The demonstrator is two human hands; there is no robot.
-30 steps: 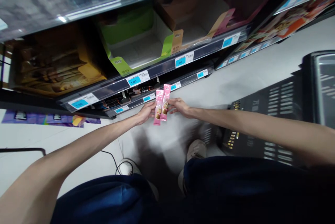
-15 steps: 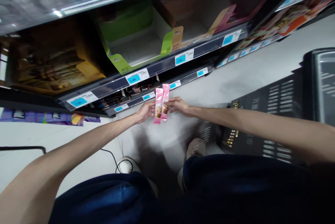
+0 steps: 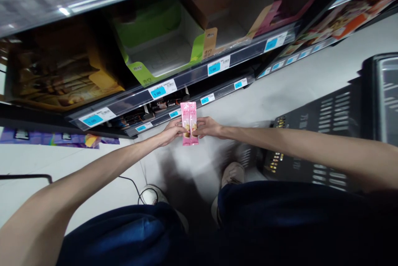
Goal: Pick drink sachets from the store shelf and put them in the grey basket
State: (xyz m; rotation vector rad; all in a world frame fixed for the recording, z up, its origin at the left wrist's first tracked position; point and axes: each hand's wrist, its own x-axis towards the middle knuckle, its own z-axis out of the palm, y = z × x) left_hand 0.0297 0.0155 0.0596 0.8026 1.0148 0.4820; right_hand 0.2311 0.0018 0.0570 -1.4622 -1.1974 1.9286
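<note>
Two slim pink snack packets stand upright side by side in front of me, touching edge to edge. My left hand point(image 3: 170, 132) pinches the left pink packet point(image 3: 185, 124). My right hand point(image 3: 209, 127) pinches the right pink packet point(image 3: 193, 122). Both hands meet just below the lower shelf rails with blue price tags point(image 3: 162, 90). Above them on the shelf sit a green display box point(image 3: 141, 73), a brown display box point(image 3: 210, 42) and a pink display box point(image 3: 273, 10).
A yellow carton of snacks point(image 3: 62, 79) fills the shelf at left. A black perforated metal basket point(image 3: 329, 133) stands on the pale floor at right. My shoes point(image 3: 233, 173) and dark blue trousers are below. A black cable point(image 3: 130, 183) runs along the floor at left.
The two packets were staggered and tilted a second ago; now they are level and pressed together. My hands drew closer and shifted slightly left.
</note>
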